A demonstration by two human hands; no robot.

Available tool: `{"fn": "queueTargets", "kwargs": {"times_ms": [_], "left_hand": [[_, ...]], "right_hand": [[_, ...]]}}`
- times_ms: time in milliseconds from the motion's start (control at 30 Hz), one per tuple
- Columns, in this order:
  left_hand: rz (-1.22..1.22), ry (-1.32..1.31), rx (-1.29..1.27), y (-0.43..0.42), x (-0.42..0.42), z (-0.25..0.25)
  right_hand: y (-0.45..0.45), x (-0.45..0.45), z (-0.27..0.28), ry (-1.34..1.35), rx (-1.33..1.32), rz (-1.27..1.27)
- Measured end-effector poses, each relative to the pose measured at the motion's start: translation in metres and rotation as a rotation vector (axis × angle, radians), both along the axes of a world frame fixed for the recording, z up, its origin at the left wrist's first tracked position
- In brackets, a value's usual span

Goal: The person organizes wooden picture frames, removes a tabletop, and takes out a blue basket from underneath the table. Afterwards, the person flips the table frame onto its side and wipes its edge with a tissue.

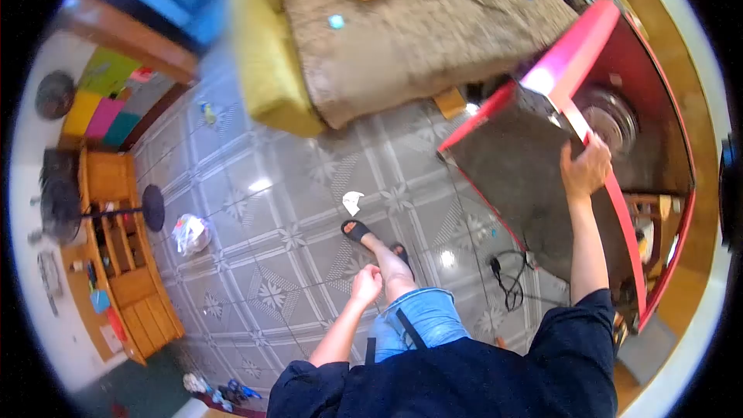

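My right hand reaches out and grips the edge of a large red-rimmed case, its fingers over the narrow red strip. The case stands tilted, and its dark inside is exposed. Just beyond my fingers, a round metal part sits inside it. A glossy red-pink panel rises at the case's far side. My left hand hangs closed beside my leg, above the tiled floor, with nothing visible in it.
A black cable with a plug lies by the case. Crumpled white paper is near my feet; a plastic bag lies farther left. A sofa with a brown cover stands ahead, wooden furniture and a fan at left.
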State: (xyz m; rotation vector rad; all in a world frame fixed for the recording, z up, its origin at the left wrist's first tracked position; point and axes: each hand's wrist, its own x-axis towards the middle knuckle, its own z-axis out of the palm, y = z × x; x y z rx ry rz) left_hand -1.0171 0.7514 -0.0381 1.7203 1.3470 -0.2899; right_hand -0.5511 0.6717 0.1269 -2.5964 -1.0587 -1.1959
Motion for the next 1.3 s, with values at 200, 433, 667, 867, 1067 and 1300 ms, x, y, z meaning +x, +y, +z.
{"fn": "queueTargets", "kwargs": {"times_ms": [200, 433, 667, 867, 1067, 1300], "left_hand": [[0.25, 0.053, 0.139, 0.038, -0.073, 0.074], [0.699, 0.171, 0.26, 0.067, -0.204, 0.067], [1.02, 0.444, -0.017, 0.088, -0.278, 0.037], [0.997, 0.264, 0.109, 0.143, -0.289, 0.009], [0.588, 0.109, -0.088, 0.222, -0.289, -0.042], [0.258, 0.04, -0.022, 0.285, -0.284, -0.102]], "right_hand": [[0.001, -0.006, 0.006, 0.15, -0.057, -0.043], [-0.001, -0.011, 0.011, 0.255, -0.259, -0.133], [0.042, -0.03, 0.007, 0.225, -0.256, -0.33], [0.119, -0.107, -0.033, 0.035, 0.021, -1.069], [0.229, -0.253, -0.167, 0.852, -0.347, -0.544], [0.293, -0.383, -0.392, 1.652, -0.736, -0.22]]}}
